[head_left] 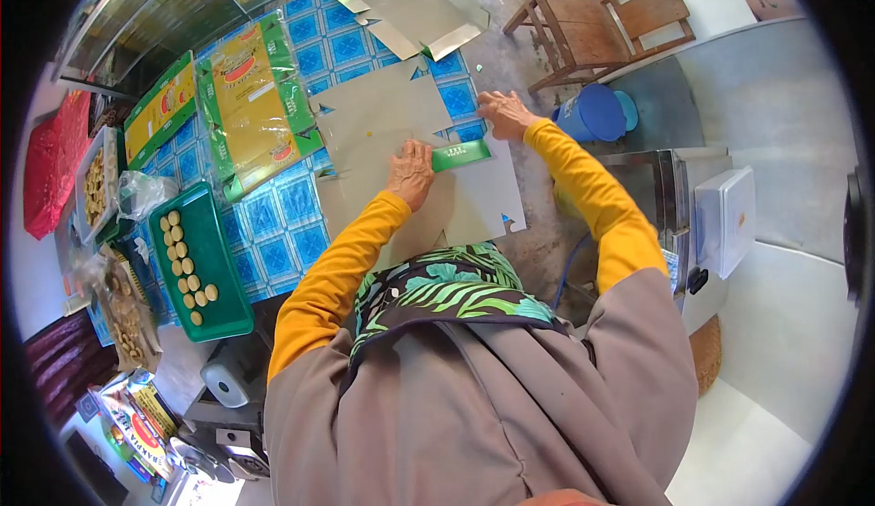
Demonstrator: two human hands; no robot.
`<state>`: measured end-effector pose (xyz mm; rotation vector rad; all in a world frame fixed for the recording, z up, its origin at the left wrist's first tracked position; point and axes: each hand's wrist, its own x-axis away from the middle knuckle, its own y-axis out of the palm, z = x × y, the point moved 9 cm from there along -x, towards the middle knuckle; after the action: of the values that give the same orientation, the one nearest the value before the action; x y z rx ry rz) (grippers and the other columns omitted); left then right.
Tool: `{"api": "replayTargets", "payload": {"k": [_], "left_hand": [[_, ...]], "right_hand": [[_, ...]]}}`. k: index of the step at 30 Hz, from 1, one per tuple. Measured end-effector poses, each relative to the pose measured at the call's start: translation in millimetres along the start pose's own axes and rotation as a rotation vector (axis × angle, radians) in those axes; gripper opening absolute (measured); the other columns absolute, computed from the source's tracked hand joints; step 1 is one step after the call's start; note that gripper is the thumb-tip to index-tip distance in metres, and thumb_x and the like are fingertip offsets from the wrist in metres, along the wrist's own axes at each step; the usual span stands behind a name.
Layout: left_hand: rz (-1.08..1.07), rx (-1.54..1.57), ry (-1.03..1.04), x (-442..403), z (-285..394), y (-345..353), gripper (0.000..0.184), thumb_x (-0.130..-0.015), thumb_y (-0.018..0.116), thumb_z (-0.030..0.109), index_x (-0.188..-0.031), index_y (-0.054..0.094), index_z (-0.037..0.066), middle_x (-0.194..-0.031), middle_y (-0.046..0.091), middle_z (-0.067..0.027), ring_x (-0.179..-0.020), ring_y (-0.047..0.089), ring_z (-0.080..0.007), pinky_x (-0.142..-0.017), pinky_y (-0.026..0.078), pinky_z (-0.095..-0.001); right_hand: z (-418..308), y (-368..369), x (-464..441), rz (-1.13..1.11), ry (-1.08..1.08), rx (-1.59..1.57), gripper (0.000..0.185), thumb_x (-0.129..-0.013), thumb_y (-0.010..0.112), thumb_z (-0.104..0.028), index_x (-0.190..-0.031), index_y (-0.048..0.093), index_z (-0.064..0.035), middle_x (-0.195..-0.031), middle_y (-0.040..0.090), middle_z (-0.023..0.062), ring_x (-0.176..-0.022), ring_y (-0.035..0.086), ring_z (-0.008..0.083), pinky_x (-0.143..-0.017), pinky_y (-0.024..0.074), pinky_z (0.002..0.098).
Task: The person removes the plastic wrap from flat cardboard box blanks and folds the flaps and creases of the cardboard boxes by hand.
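Note:
A flat cardboard box blank [378,118], grey inner face up, lies on the table in front of me. One of its flaps is folded over and shows a printed green side [461,155]. My left hand [411,174] lies on the cardboard beside the green flap, fingers stretched out and pressing down. To the right, my right hand [508,114] is near the table's edge, its fingers apart and slightly bent, with nothing visible in them. Small triangular cut-outs show along the blank's edges.
Another opened box blank [415,0] lies at the far end. Plastic-wrapped printed boxes [251,96] are on the blue-patterned tablecloth [273,228]. A green tray [239,310] holds several round pastries. A wooden chair [583,27] and blue bucket [591,116] stand right.

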<state>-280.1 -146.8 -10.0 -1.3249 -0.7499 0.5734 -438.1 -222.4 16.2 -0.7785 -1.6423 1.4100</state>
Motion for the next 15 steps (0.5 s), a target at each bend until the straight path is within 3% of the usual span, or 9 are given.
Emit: {"api": "replayTargets", "payload": {"k": [1, 3, 4, 6, 7, 9, 10, 12, 15], "left_hand": [[0.003, -0.001, 0.008, 1, 0, 1, 0.061, -0.082, 0.061, 0.021, -0.135, 0.042, -0.002, -0.129, 0.042, -0.0217, -0.123, 0.041, -0.0339, -0.082, 0.048, -0.0460], [0.026, -0.018, 0.018, 3, -1, -1, 0.066, -0.080, 0.067, 0.022, -0.136, 0.041, -0.001, -0.130, 0.041, -0.0216, -0.124, 0.040, -0.0346, -0.082, 0.048, -0.0473], [0.025, -0.017, 0.014, 4, -1, -1, 0.066, -0.080, 0.067, 0.022, -0.136, 0.041, -0.001, -0.130, 0.041, -0.0216, -0.124, 0.040, -0.0346, -0.082, 0.048, -0.0473], [-0.033, 0.066, -0.006, 5, -5, 1, 0.054, -0.086, 0.054, 0.017, -0.137, 0.041, 0.001, -0.137, 0.038, -0.0214, -0.129, 0.038, -0.0337, -0.085, 0.047, -0.0497], [-0.037, 0.071, -0.011, 6, -5, 0, 0.054, -0.086, 0.054, 0.017, -0.137, 0.041, 0.001, -0.137, 0.038, -0.0214, -0.129, 0.038, -0.0337, -0.085, 0.047, -0.0497], [-0.024, 0.035, 0.000, 7, -2, -3, 0.054, -0.086, 0.053, 0.015, -0.137, 0.041, 0.001, -0.137, 0.038, -0.0222, -0.128, 0.038, -0.0336, -0.086, 0.047, -0.0502], [-0.033, 0.041, -0.002, 7, -1, 1, 0.054, -0.086, 0.053, 0.015, -0.137, 0.041, 0.001, -0.137, 0.038, -0.0222, -0.128, 0.038, -0.0336, -0.086, 0.047, -0.0502], [0.048, -0.018, -0.004, 7, -2, -2, 0.067, -0.078, 0.067, 0.020, -0.136, 0.042, 0.000, -0.130, 0.040, -0.0227, -0.123, 0.040, -0.0349, -0.080, 0.047, -0.0473], [0.048, -0.076, 0.008, 4, 2, -1, 0.066, -0.078, 0.065, 0.018, -0.136, 0.041, -0.002, -0.129, 0.042, -0.0227, -0.121, 0.042, -0.0347, -0.079, 0.047, -0.0463]], "right_hand": [[2, 8, 1, -0.130, -0.031, 0.000, 0.039, -0.065, 0.068, -0.016, -0.104, 0.065, -0.0158, -0.100, 0.058, 0.0046, -0.109, 0.050, 0.0261, -0.086, 0.0384, 0.0537], [-4, 11, 7, -0.154, -0.094, 0.094, 0.032, -0.068, 0.064, -0.014, -0.100, 0.064, -0.0131, -0.097, 0.058, 0.0060, -0.106, 0.051, 0.0264, -0.085, 0.0398, 0.0497], [-10, 7, 11, -0.064, -0.133, 0.120, 0.027, -0.070, 0.062, -0.013, -0.097, 0.063, -0.0118, -0.095, 0.058, 0.0071, -0.104, 0.052, 0.0264, -0.084, 0.0406, 0.0479], [-22, 1, 23, 0.125, -0.201, 0.169, 0.019, -0.072, 0.058, -0.011, -0.090, 0.062, -0.0081, -0.088, 0.057, 0.0095, -0.096, 0.053, 0.0260, -0.080, 0.0428, 0.0413], [-28, 7, 30, 0.120, -0.207, 0.166, 0.019, -0.072, 0.058, -0.011, -0.090, 0.062, -0.0081, -0.088, 0.057, 0.0095, -0.096, 0.053, 0.0260, -0.080, 0.0428, 0.0413], [-41, 12, 50, 0.192, -0.187, 0.247, 0.015, -0.070, 0.057, -0.010, -0.084, 0.060, -0.0059, -0.085, 0.056, 0.0092, -0.092, 0.052, 0.0267, -0.078, 0.0434, 0.0387], [-45, 12, 58, 0.231, -0.142, 0.188, 0.023, -0.066, 0.058, -0.007, -0.088, 0.061, -0.0006, -0.087, 0.054, 0.0100, -0.091, 0.050, 0.0277, -0.076, 0.0431, 0.0367], [-54, 18, 68, 0.240, -0.042, 0.149, 0.022, -0.067, 0.058, -0.008, -0.087, 0.061, -0.0001, -0.089, 0.054, 0.0105, -0.093, 0.049, 0.0274, -0.077, 0.0422, 0.0366], [-55, 21, 76, 0.260, 0.124, 0.067, 0.025, -0.068, 0.058, -0.009, -0.089, 0.061, 0.0035, -0.097, 0.052, 0.0121, -0.097, 0.046, 0.0277, -0.077, 0.0399, 0.0370]]}}
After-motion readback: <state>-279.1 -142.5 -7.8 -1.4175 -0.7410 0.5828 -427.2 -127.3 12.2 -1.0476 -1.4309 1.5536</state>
